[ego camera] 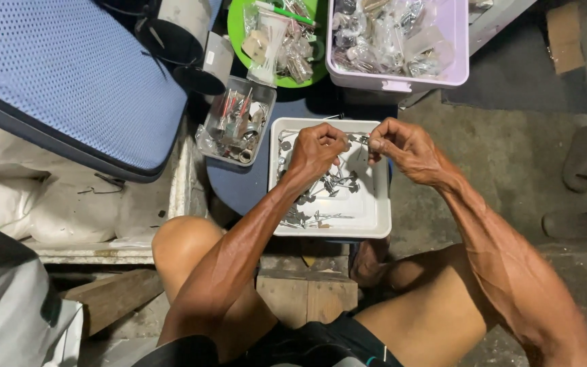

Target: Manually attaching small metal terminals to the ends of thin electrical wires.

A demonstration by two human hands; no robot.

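Clear plastic packets [388, 34] are filling the lilac tub [458, 47] at top; more small clear bags [281, 37] are lying on the green round plate [239, 20], one possibly carrying a pale label.

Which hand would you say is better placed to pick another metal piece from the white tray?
Probably the left hand: it sits over the tray, closer to the loose pieces; the right hand is at the tray's edge.

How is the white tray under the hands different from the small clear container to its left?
The white tray is opaque, larger and lies square; the clear container is see-through, smaller and sits tilted. The tray holds loose metal pins, thinly spread; the container's metal parts are crowded. Both are open-topped and rectangular.
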